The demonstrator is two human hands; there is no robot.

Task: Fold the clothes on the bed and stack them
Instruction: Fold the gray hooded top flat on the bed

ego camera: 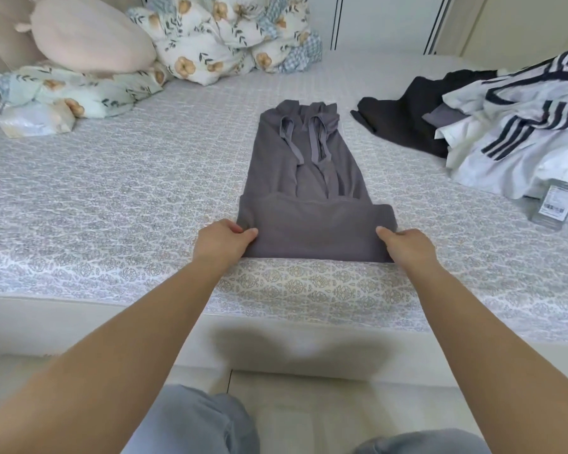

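Head view, one frame, looking down over the near edge of a bed

Bed (118,198): patterned quilted cover, grey-on-white motif; the near edge runs across the middle of the frame.

Grey garment (305,178): lies lengthwise at the centre of the bed, narrowed into a long strip, two flat ties resting on its upper half. Its near end is turned up and back over itself, forming a thick band across the strip close to the bed's edge.

Left hand (225,242): at the left corner of the folded band, fingers curled, thumb on top, pinching the cloth.

Right hand (404,247): at the right corner of the same band, fingers curled under, thumb on top, pinching the cloth. Both forearms are bare and reach in from the lower frame.

Unfolded pile, far right of the bed, well apart from the grey garment: a black garment (404,122) spread flat; overlapping it, a white garment with dark stripes (522,126), crumpled; a small grey piece showing between them.

Flat packet with a printed label (554,204): just beside the near edge of the white garment.

Head of the bed, upper left: floral bedding (217,40) heaped, a pale pink pillow (89,37) resting against it.

Lower frame: knees in light blue trousers (194,421), pale floor
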